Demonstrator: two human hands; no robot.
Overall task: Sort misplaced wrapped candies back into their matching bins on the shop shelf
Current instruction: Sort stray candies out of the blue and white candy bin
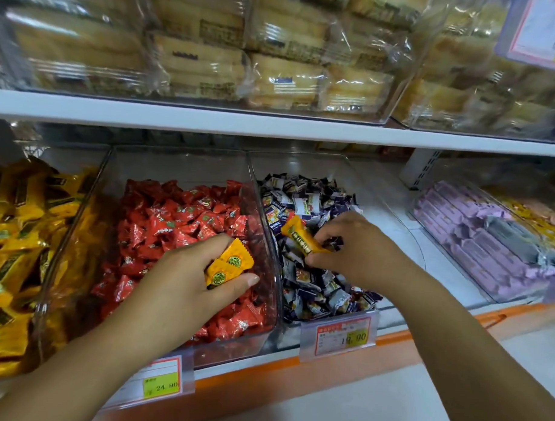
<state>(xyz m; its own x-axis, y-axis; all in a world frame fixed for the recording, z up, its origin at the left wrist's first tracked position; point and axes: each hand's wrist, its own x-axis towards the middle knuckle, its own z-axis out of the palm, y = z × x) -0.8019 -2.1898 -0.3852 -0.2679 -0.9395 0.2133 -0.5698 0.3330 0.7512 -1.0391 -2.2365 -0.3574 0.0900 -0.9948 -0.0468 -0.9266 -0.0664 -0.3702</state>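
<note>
Over the red bin, on the head view, I see the left hand gripping two yellow candies with thumb and curled fingers. The right hand pinches a third yellow candy above the purple bin. I judge them light, with slippery wrappers: better to hold the body, not the crimped ends. The matching yellow heap lies far left.

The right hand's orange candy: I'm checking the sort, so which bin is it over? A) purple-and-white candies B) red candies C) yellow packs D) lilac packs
A: the right hand pinches the orange candy just above the purple-and-white candies, to the right of the red candies.
</note>
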